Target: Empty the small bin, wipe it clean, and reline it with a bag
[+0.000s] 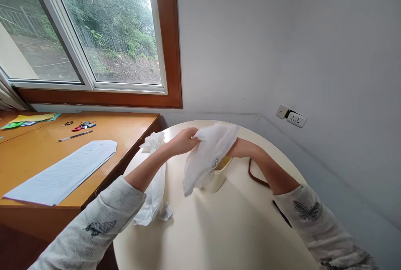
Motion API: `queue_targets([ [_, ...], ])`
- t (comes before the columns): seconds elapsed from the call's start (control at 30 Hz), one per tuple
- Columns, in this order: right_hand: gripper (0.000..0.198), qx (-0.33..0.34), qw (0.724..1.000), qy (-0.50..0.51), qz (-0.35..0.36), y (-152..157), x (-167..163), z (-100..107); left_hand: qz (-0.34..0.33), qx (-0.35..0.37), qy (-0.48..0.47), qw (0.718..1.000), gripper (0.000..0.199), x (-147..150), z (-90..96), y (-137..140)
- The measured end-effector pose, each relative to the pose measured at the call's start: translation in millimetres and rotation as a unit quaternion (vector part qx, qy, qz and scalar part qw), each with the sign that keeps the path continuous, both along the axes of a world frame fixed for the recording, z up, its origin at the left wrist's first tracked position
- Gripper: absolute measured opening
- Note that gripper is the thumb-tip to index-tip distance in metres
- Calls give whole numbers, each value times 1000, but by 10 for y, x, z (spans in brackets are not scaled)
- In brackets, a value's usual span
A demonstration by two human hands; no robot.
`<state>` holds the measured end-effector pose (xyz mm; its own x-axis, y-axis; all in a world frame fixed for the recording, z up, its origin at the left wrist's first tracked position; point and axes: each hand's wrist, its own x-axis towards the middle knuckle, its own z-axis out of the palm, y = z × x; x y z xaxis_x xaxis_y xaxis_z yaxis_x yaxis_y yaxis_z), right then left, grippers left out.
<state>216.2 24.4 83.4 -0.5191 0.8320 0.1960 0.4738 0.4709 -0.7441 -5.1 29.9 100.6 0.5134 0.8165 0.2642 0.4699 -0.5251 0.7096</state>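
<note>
A thin white plastic bag point(208, 149) hangs over a small cream container point(216, 180) on the round table. My left hand point(185, 140) pinches the bag's upper left edge between thumb and fingers. On the other side, my right hand point(240, 148) reaches to the bag's right edge, above the container's rim. Its fingers are hidden by the plastic, so their grip does not show. Something yellowish shows inside the container. Another white plastic bag point(152, 201) lies crumpled on the table, left of the container and partly behind my left forearm.
The round cream table point(238, 228) stands against the wall. A brown loop point(255, 178) and a dark strip point(282, 213) lie near my right forearm. On the wooden desk point(131, 126) at left are papers point(65, 174), a pen point(75, 136) and small items.
</note>
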Motion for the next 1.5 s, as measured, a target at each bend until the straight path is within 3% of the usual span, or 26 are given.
queue_targets([
  [0.13, 46, -65, 996, 8, 59, -37, -34, 199, 57, -31, -125, 990, 15, -58, 66, 8],
  [0.3, 38, -89, 990, 85, 74, -102, -219, 261, 31, -195, -250, 948, 36, -32, 93, -38],
  [0.5, 17, -30, 984, 169, -53, -82, -365, 239, -70, -297, -355, 884, 34, -32, 279, -230],
  [0.57, 17, -24, 978, 194, -68, -66, -367, 238, -92, -296, -319, 896, 47, -41, 315, -313],
  [0.7, 19, -49, 971, 230, -52, -79, -356, 248, -61, -210, -225, 949, 86, -12, 274, -407],
  [0.83, 26, -136, 954, 266, 3, -152, -329, 286, -42, -167, -224, 959, 56, 32, 170, -364],
  [0.9, 36, -183, 942, 280, 35, -198, -312, 313, -39, -183, -238, 953, 44, 39, 137, -335],
  [1.0, 42, -205, 935, 282, 63, -242, -302, 327, -47, -236, -268, 933, 42, 38, 126, -320],
  [1.17, 28, -160, 944, 288, 9, -196, -286, 253, -38, -286, -322, 902, 47, -24, 126, -284],
  [1.37, 19, -204, 885, 417, -30, -93, -73, 187, -5, -298, -372, 879, 49, -245, 81, -182],
  [1.5, 12, -211, 855, 467, -83, -54, 102, 199, 49, -310, -408, 858, 28, -333, 34, -130],
])
